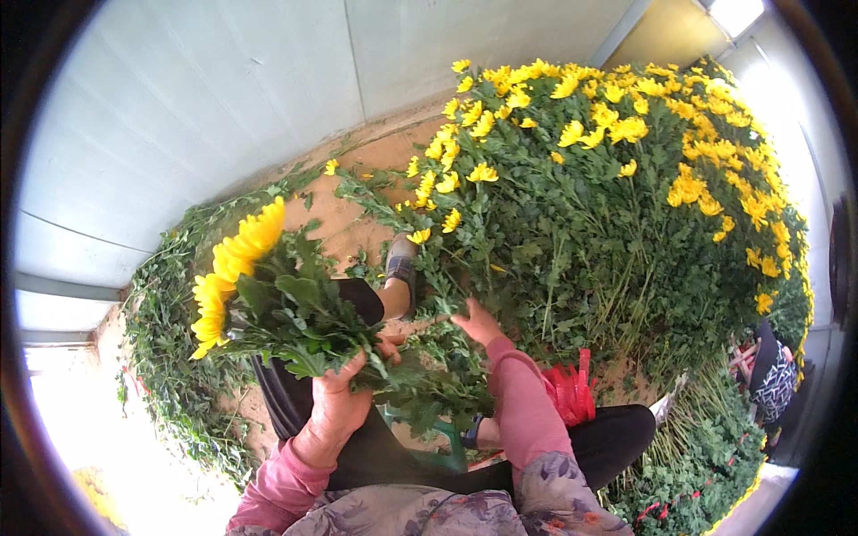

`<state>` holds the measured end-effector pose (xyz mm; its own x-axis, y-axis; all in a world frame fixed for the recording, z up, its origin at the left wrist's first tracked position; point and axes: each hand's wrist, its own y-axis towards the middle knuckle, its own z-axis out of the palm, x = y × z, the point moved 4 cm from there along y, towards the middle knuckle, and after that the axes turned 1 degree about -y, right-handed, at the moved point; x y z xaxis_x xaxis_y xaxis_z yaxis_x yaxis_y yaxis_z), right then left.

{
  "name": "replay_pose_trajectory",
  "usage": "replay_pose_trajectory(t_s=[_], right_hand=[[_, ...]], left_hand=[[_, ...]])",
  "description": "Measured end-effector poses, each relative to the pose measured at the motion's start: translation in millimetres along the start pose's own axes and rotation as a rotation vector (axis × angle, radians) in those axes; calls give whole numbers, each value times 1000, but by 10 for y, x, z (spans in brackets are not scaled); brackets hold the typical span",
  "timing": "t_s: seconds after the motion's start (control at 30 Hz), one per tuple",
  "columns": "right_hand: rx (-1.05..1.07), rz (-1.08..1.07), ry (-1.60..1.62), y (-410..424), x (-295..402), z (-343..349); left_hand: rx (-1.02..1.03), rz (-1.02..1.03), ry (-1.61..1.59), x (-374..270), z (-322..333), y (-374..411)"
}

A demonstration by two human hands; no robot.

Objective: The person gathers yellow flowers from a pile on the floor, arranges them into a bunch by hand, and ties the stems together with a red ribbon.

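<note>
My left hand (340,396) grips a bunch of yellow chrysanthemums (234,258) by its leafy stems. The blooms line up along the far left end of the bunch, and the stem ends run right, above my lap. My right hand (480,325) reaches to the near left edge of a big heap of cut chrysanthemums (570,221). Its thumb and forefinger are apart, with no flower visible in them; the other fingers are partly hidden. Just right of my right forearm hangs a bundle of red ribbon strips (571,392).
A green plastic stool (439,445) stands between my legs. Stripped leaves and stems (181,321) lie along the pale panel wall (221,87). At the lower right are tied bunches (697,442) with red ties. Beside them, a person in a patterned garment (774,382) is partly visible.
</note>
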<state>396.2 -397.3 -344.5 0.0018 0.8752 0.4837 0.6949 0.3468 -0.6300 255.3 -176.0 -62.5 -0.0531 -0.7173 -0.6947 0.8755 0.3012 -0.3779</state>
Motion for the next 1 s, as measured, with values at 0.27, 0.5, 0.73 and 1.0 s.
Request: replay_pose_trajectory(t_s=[0.27, 0.5, 0.73, 1.0], right_hand=[[-566, -426, 267, 19, 850, -306], [-791, -837, 64, -1661, 2047, -1758], [-636, -864, 68, -2179, 1910, -926], [-490, -730, -200, -2236, 1775, -805]], left_hand=[[-76, -118, -202, 74, -193, 203], [-113, 39, -138, 62, -181, 419], [-28, 314, 431, 61, -229, 293], [-66, -65, -170, 189, -125, 250]])
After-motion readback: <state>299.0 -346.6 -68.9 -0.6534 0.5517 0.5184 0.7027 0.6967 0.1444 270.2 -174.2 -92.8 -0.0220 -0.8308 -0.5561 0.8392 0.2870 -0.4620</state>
